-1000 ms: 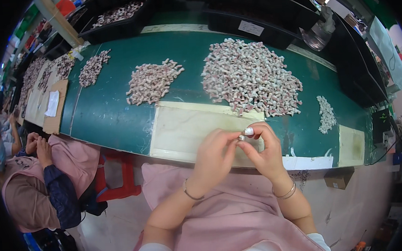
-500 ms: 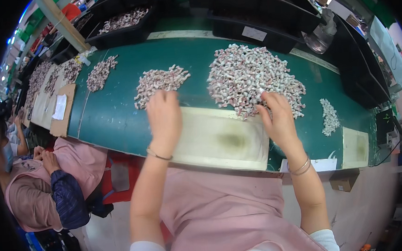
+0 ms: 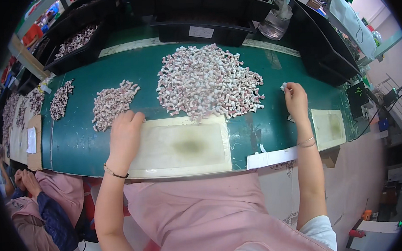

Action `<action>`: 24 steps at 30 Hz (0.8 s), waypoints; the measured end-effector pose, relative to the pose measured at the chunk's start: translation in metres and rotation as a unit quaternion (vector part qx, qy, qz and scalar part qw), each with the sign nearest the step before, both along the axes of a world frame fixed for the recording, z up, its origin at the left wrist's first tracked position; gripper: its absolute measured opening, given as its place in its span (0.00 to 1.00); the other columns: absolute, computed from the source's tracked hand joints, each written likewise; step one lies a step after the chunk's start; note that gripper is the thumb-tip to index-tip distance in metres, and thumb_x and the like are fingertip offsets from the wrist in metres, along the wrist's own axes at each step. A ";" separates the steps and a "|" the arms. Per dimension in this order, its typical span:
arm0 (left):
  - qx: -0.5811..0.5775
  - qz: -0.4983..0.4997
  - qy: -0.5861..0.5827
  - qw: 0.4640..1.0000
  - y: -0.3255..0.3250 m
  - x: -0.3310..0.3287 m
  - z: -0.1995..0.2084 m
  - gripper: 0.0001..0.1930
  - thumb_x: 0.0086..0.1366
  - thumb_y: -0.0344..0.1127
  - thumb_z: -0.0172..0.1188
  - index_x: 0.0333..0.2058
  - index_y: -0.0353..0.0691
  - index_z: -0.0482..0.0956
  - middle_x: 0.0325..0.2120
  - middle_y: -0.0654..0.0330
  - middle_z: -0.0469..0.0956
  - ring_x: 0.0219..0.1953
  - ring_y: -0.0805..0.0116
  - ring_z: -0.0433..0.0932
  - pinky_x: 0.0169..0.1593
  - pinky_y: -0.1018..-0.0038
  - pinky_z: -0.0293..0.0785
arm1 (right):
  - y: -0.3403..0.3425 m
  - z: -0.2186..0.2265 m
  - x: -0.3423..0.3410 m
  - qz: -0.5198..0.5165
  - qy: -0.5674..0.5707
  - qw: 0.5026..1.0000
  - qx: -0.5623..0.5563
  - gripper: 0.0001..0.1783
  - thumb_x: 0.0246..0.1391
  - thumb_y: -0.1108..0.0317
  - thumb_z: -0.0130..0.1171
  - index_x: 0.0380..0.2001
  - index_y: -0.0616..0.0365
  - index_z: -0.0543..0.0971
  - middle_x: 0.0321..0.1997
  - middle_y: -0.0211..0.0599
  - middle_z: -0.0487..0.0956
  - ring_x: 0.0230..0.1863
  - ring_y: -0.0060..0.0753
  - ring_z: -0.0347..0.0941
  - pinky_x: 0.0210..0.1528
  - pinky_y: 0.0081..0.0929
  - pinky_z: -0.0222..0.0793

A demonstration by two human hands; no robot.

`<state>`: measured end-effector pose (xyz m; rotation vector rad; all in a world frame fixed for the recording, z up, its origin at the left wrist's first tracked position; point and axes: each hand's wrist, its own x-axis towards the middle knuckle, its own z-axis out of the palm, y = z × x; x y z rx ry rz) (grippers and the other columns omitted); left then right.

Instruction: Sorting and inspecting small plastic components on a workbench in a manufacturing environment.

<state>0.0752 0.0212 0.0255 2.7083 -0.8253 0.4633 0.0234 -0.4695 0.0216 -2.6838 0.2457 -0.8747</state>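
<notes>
A large heap of small knobbed white-and-pink pieces [image 3: 207, 79] lies on the green tabletop [image 3: 92, 150]. To its left is a smaller heap of pinkish pieces [image 3: 112, 103]. At that heap's near edge, by the corner of a pale stained sheet [image 3: 179, 150], my left hand [image 3: 127, 134] has its fingers curled together; what they hold, if anything, is hidden. Well to the right of the large heap, my right hand [image 3: 297, 103] is closed in a pinch, with a small white piece [image 3: 284, 87] at its fingertips. It covers most of a little white pile [image 3: 291, 118].
Black bins [image 3: 199, 29] line the far side, and another bin [image 3: 327, 39] stands at the right. A clear bottle [image 3: 273, 26] is behind the heap. A second pale sheet [image 3: 328, 127] lies at the right end. At the left sits a person [image 3: 45, 213] with hands together.
My right hand has gone from the large heap's near edge rightward to the little white pile. My left hand stays by the smaller heap, pulled slightly nearer. The view has shifted right.
</notes>
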 end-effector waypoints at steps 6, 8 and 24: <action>-0.045 -0.006 0.002 0.999 -0.015 -0.014 0.005 0.05 0.57 0.23 0.56 0.32 0.38 0.76 0.30 0.53 0.73 0.35 0.52 0.73 0.40 0.61 0.69 | -0.013 -0.002 0.009 -0.058 0.087 0.982 -0.160 0.04 0.49 0.72 0.61 0.31 0.58 0.80 0.33 0.40 0.78 0.40 0.46 0.74 0.42 0.40 0.69; -0.036 0.003 -0.003 0.999 -0.015 -0.013 -0.003 0.07 0.55 0.24 0.56 0.34 0.38 0.75 0.31 0.54 0.72 0.36 0.52 0.72 0.40 0.60 0.68 | -0.011 -0.002 0.010 -0.062 0.093 0.976 -0.186 0.04 0.48 0.72 0.61 0.29 0.58 0.79 0.33 0.39 0.78 0.40 0.44 0.74 0.42 0.39 0.68; -0.281 0.007 0.112 0.953 -0.043 -0.051 0.006 0.06 0.60 0.20 0.57 0.37 0.33 0.77 0.34 0.52 0.79 0.36 0.59 0.79 0.39 0.71 0.74 | 0.035 -0.005 -0.028 0.031 0.036 0.976 -0.211 0.04 0.49 0.74 0.60 0.28 0.59 0.75 0.30 0.40 0.77 0.35 0.45 0.73 0.39 0.40 0.67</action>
